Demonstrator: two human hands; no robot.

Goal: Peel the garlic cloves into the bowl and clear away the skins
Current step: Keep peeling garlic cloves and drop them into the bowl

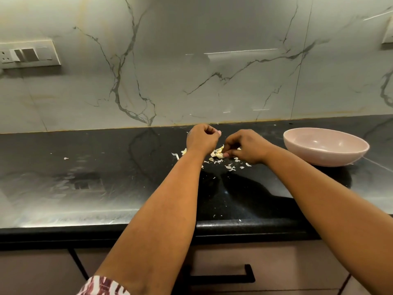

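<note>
Skins (219, 155) lie in one loose heap of pale scraps, too many and too small to count, on the black counter (106, 188) between two hands. One pink bowl (325, 146) stands just right of them. The right hand (247, 146) pinches scraps from the heap; the left hand (202, 139) is curled into a fist, its contents hidden.

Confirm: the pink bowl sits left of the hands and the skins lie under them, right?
Not quite. The head view shows the bowl to the right of the hands, beyond the right hand. The skins do lie scattered under the hands on the counter.
</note>
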